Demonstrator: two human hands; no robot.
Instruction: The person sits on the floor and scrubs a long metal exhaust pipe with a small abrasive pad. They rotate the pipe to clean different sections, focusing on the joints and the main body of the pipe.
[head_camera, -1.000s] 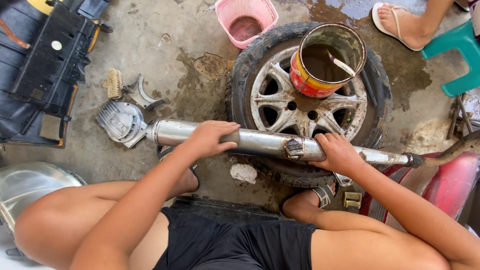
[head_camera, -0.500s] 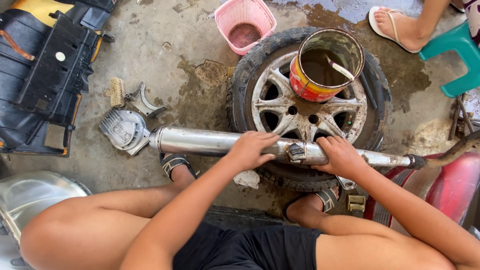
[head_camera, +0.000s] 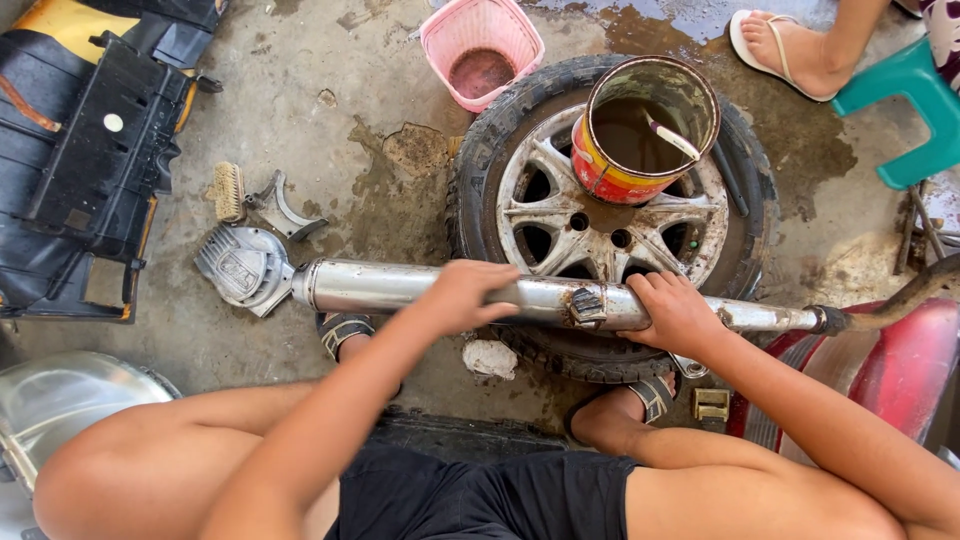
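Exhaust pipe (head_camera: 400, 287), a long silvery muffler, lay crosswise over the near edge of a wheel (head_camera: 610, 215) that rested flat on the concrete floor (head_camera: 330, 60). Its thick end reached out to the left beside a grey finned metal cover (head_camera: 240, 265); its thin end ran right toward a red body panel (head_camera: 890, 365). The left hand (head_camera: 465, 295) was laid over the top of the tube near its middle, fingers curled around it. The right hand (head_camera: 675, 310) clasped it further right, just past a rusty bracket (head_camera: 588, 305).

Judging by the surface, the work looked partway done: the broad left stretch shone fairly clean, while rust and grime showed around the bracket and along the thin end.

On the wheel stood a red and yellow tin (head_camera: 640, 130) of brown liquid with a stick in it. Beyond sat a pink basket (head_camera: 482, 50). A small brush (head_camera: 228, 190) lay to the left, near black plastic panels (head_camera: 100, 150).
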